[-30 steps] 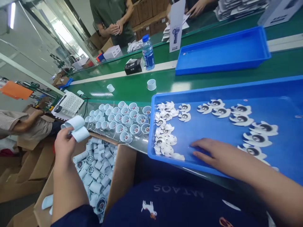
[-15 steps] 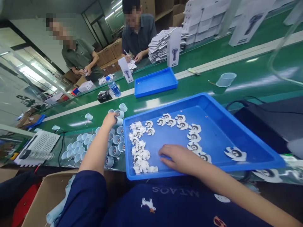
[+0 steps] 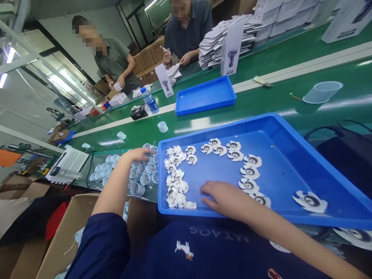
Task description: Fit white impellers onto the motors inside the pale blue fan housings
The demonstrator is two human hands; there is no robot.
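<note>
A big blue tray [image 3: 293, 128] lies before me with several white fan impellers [image 3: 249, 172] spread in it and a pile of them [image 3: 176, 178] at its left end. My right hand [image 3: 225, 197] rests palm down on the tray floor next to that pile, fingers stretched out. My left hand [image 3: 136, 155] reaches over a cluster of small white cup-like housings [image 3: 139, 172] left of the tray, its fingers curled down onto the far ones; whether it grips one is hidden.
A cardboard box [image 3: 66, 232] stands below my left arm. On the green belt: a second blue tray [image 3: 205, 95], a water bottle [image 3: 149, 100], a clear cup [image 3: 321, 92], loose white housings [image 3: 162, 126]. Two people work across the belt near stacked cartons [image 3: 223, 42]. A black bag [image 3: 348, 149] sits at right.
My left hand brought light-blue pieces from above the box to the cups by the tray and has now drawn back slightly toward me. The right hand stayed in the tray.
</note>
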